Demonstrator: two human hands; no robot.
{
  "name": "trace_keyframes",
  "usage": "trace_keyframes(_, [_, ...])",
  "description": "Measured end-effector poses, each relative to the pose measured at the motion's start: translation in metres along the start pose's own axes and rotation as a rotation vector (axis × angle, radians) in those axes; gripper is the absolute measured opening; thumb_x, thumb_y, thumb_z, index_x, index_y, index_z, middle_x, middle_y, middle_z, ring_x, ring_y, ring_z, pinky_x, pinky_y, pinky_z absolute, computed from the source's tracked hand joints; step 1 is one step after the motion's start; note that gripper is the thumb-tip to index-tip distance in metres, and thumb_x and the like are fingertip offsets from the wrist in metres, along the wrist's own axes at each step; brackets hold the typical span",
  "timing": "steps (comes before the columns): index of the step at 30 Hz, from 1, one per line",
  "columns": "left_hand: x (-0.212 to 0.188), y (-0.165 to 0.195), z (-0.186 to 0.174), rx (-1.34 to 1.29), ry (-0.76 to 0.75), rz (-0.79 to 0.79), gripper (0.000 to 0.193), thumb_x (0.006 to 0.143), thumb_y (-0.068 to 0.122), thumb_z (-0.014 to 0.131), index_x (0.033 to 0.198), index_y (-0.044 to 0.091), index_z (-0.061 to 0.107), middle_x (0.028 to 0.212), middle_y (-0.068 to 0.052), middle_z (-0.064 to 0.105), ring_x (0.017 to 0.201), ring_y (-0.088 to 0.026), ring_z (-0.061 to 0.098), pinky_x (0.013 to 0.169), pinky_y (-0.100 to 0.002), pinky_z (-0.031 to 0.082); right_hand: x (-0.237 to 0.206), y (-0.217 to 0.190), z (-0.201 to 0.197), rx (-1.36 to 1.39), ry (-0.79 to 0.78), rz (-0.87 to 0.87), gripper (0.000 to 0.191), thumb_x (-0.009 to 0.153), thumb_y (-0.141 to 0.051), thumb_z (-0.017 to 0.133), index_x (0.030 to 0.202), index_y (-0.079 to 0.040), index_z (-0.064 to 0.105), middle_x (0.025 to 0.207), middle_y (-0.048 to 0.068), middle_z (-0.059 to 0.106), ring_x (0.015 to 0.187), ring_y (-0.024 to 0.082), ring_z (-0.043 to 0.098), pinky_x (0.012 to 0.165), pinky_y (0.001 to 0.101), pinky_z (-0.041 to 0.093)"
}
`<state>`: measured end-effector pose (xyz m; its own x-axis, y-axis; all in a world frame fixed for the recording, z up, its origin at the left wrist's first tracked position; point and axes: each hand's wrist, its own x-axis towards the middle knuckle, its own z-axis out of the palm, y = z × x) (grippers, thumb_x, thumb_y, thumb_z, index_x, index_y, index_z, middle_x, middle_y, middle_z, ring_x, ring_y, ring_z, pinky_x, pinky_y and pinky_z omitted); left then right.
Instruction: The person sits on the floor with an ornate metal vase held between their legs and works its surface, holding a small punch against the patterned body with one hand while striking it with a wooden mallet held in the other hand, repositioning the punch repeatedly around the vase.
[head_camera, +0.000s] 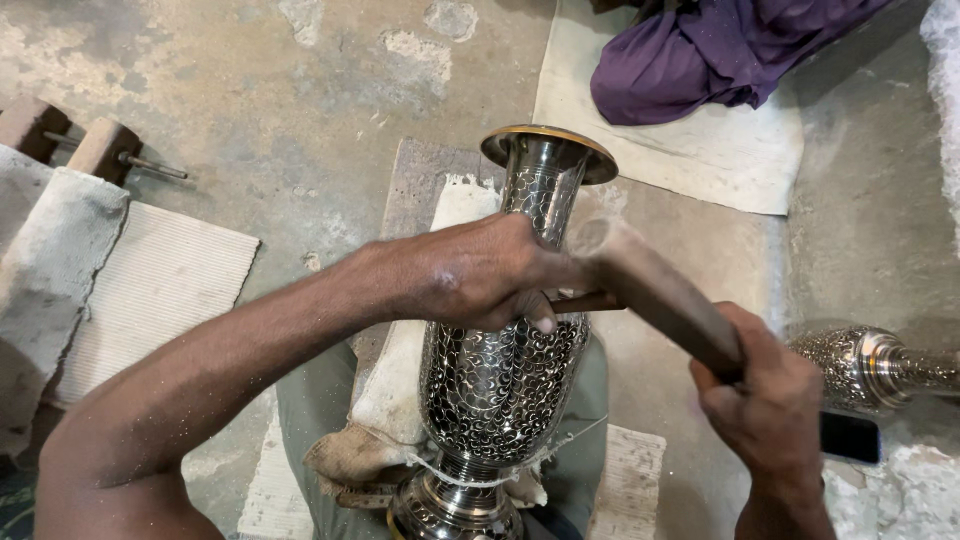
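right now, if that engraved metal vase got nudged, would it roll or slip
The vase looks round-bodied and lying tilted on padding, so it would probably roll. Its polished surface seems slippery. The left hand resting on it likely steadies it.

I work on the floor of a metal craft workshop. The bare concrete (300, 110) under me is patchy and stained, with worn mats (160, 280) and dusty sacking (50, 260) spread over it. An engraved metal vase (500, 390) lies propped on a grimy cushion (400, 400) between my knees, and a second vase (870, 365) lies on the floor to my right. A wooden mallet (660, 295) is in my right hand (770, 400), and a purple cloth (720, 50) is heaped on a sheet.
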<state>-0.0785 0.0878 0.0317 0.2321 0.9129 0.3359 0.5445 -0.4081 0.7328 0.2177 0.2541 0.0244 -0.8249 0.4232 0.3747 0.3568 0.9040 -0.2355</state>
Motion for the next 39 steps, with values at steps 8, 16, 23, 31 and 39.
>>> trace_keyframes(8, [-0.001, 0.006, -0.007, -0.048, 0.029, 0.074, 0.021, 0.094, 0.009, 0.068, 0.113, 0.004, 0.063, 0.072, -0.007, 0.072, 0.071, -0.017, 0.078, 0.05, -0.037, 0.061, -0.004, 0.004, -0.003, 0.115, 0.059, 0.027, 0.04, 0.09, -0.01, 0.076, 0.126, 0.0, 0.062, 0.096, 0.016, 0.072, 0.082, 0.026, 0.074, 0.073, 0.0371, 0.06])
trace_keyframes(16, [0.001, 0.001, -0.01, -0.076, -0.009, 0.041, 0.032, 0.092, 0.013, 0.069, 0.122, 0.003, 0.064, 0.072, -0.008, 0.074, 0.064, -0.016, 0.077, 0.05, -0.038, 0.056, -0.005, 0.003, 0.001, 0.121, 0.034, 0.074, 0.037, 0.09, -0.009, 0.074, 0.124, -0.002, 0.06, 0.087, 0.011, 0.071, 0.071, 0.022, 0.071, 0.061, 0.0333, 0.057])
trace_keyframes(23, [0.003, -0.002, -0.008, -0.103, 0.021, 0.033, 0.032, 0.091, 0.013, 0.071, 0.121, 0.005, 0.063, 0.076, -0.006, 0.074, 0.066, -0.015, 0.076, 0.049, -0.034, 0.059, -0.008, 0.01, -0.002, 0.105, 0.043, 0.131, 0.031, 0.092, -0.014, 0.075, 0.116, 0.0, 0.06, 0.081, 0.008, 0.067, 0.069, 0.017, 0.068, 0.062, 0.0325, 0.056])
trace_keyframes(31, [0.005, 0.006, -0.01, -0.056, 0.009, -0.007, 0.037, 0.089, 0.014, 0.075, 0.123, 0.006, 0.064, 0.069, -0.004, 0.071, 0.067, -0.014, 0.077, 0.05, -0.036, 0.057, -0.014, 0.017, 0.001, 0.301, 0.156, 0.213, 0.027, 0.1, -0.011, 0.08, 0.115, 0.002, 0.062, 0.086, 0.007, 0.069, 0.078, 0.013, 0.068, 0.076, 0.0284, 0.057])
trace_keyframes(39, [0.003, 0.008, -0.011, -0.068, -0.013, -0.073, 0.042, 0.085, 0.017, 0.075, 0.124, 0.007, 0.064, 0.068, -0.004, 0.071, 0.059, -0.016, 0.075, 0.048, -0.038, 0.056, 0.008, 0.007, 0.007, 0.871, 0.073, 0.14, 0.013, 0.094, -0.007, 0.075, 0.104, -0.004, 0.068, 0.078, 0.006, 0.072, 0.067, 0.013, 0.075, 0.058, 0.0263, 0.063])
